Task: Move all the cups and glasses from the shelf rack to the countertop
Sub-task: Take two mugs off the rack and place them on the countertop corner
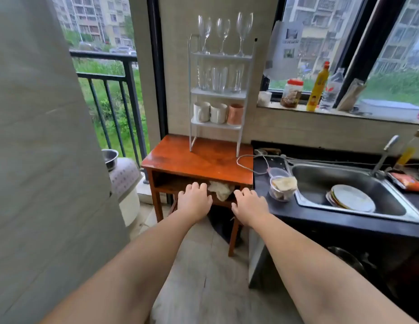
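Observation:
A white three-tier shelf rack (pixel 250 73) stands at the back of a small red-brown wooden table (pixel 192 160). Three wine glasses (pixel 223 31) stand on its top tier. Several clear tumblers (pixel 219 78) fill the middle tier. On the bottom tier sit two white mugs (pixel 211 112) and a copper-pink cup (pixel 236 114). My left hand (pixel 195 199) and my right hand (pixel 249 203) hover side by side in front of the table's front edge, palms down, fingers slightly spread, holding nothing. The dark countertop (pixel 304 212) runs to the right of the table.
A steel sink (pixel 321 176) set in the countertop holds stacked plates (pixel 352 197). A clear plastic container (pixel 281 185) sits at the sink's left. A cable (pixel 246 160) trails over the table's right side. Bottles and a jar (pixel 292 93) line the windowsill. A grey wall panel (pixel 40 160) stands close on the left.

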The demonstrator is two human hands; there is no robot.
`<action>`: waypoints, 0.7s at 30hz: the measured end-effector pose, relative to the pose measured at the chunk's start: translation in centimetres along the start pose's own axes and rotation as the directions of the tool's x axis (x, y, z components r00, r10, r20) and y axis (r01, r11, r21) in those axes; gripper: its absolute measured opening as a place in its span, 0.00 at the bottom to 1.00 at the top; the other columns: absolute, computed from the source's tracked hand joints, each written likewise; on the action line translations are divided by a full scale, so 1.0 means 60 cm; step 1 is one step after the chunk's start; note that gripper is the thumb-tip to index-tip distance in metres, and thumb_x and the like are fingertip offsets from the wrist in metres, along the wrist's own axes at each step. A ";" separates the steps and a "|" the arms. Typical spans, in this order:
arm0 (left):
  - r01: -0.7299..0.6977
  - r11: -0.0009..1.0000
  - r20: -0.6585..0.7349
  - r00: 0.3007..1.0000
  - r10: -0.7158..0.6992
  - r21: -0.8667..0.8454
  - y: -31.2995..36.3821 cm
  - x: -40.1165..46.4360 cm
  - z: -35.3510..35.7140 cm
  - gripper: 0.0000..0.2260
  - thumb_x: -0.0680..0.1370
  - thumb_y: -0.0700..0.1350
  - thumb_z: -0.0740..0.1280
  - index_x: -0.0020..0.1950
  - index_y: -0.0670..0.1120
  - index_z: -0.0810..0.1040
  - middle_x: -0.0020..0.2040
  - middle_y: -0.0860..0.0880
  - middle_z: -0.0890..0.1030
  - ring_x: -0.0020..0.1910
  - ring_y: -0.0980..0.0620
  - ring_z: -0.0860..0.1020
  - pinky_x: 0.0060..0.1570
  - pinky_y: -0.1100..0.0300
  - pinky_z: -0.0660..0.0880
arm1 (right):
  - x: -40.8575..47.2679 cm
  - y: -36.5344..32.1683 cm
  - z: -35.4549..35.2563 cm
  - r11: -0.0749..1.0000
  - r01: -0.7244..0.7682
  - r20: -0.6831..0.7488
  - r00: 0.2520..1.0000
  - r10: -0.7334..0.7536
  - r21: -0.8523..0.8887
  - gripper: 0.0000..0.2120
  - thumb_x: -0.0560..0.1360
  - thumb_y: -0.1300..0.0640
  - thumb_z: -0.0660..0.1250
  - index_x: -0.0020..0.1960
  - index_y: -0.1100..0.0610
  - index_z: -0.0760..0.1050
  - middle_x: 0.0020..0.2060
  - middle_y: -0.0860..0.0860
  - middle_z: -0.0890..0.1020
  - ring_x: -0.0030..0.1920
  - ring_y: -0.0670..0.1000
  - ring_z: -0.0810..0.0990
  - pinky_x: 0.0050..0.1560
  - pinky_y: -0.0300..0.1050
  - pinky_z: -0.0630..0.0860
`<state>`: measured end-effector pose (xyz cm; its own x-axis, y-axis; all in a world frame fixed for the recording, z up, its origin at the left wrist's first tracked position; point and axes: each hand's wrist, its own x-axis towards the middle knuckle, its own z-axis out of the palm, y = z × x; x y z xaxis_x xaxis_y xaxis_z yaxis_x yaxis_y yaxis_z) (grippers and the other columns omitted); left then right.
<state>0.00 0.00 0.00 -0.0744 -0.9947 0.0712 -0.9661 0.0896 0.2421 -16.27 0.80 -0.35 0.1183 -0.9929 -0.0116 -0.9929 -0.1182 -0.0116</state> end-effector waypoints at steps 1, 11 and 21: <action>-0.010 1.000 0.009 1.000 0.011 -0.014 -0.007 0.033 -0.002 0.17 0.81 0.52 0.55 0.66 0.47 0.70 0.63 0.46 0.74 0.65 0.45 0.71 0.63 0.49 0.70 | 0.033 0.002 -0.003 1.000 -0.003 -0.013 1.000 0.003 0.014 0.19 0.80 0.48 0.53 0.67 0.55 0.65 0.64 0.56 0.71 0.66 0.58 0.70 0.60 0.54 0.69; -0.049 0.996 0.057 0.997 0.053 -0.074 -0.039 0.342 -0.026 0.18 0.82 0.50 0.54 0.70 0.44 0.67 0.66 0.44 0.72 0.66 0.44 0.69 0.60 0.49 0.72 | 0.331 0.045 -0.030 0.993 -0.111 -0.015 0.994 0.112 0.042 0.19 0.81 0.49 0.52 0.69 0.54 0.64 0.67 0.55 0.71 0.67 0.57 0.69 0.63 0.55 0.68; -0.050 0.991 0.049 0.997 0.057 -0.127 -0.014 0.616 0.001 0.20 0.82 0.51 0.56 0.71 0.45 0.66 0.68 0.44 0.71 0.68 0.43 0.69 0.59 0.47 0.73 | 0.596 0.107 -0.041 0.986 -0.139 -0.098 0.984 0.148 0.091 0.19 0.80 0.49 0.54 0.68 0.56 0.65 0.64 0.57 0.72 0.64 0.59 0.71 0.57 0.55 0.72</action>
<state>-1.94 -36.87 2.37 -0.1412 -0.9893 0.0376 -0.9218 0.1453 0.3595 -18.45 -35.49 1.63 -0.0317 -0.9959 0.0844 -0.9946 0.0231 -0.1009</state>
